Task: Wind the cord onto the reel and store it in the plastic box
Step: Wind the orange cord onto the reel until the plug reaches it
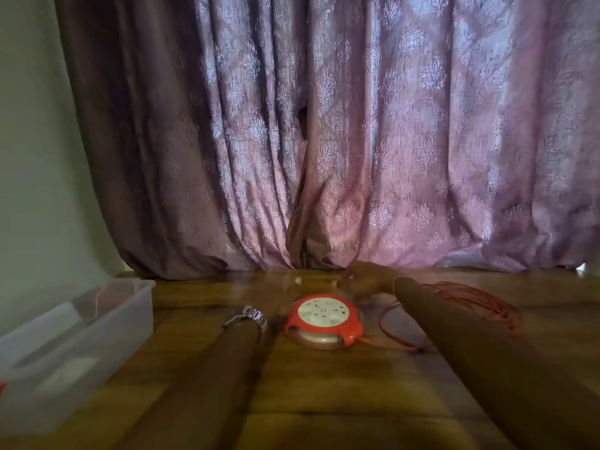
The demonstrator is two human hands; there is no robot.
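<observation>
1. We see the reel (323, 320) lying flat on the wooden desk (324, 401), near the middle of the view: a red housing around a pale round face with small sockets.
2. The red cord (480, 300) is not wound in. One strand leaves the reel's near right edge and curves across the desk, and the rest lies in a loose bundle of loops well to the right, partly hidden behind the right forearm.
3. Our left hand (289, 287) reaches past the far left side of the reel. It is badly blurred, so we cannot tell whether its fingers are released, clenched or grasping anything. A metal wristwatch (246, 316) sits on that wrist.
4. Our right hand (363, 279) is just beyond the reel's far right edge, its fingers curled downward. We cannot tell whether they grip the cord or nothing at all. A thin bangle (396, 282) circles that wrist.
5. The plastic box (97, 319) stands open at the left edge of the desk, clear-walled, well apart from the reel. Pale and red contents show through its walls, too indistinct to name.
6. A purple patterned curtain (357, 141) hangs behind the desk, with its hem resting on the far edge.
</observation>
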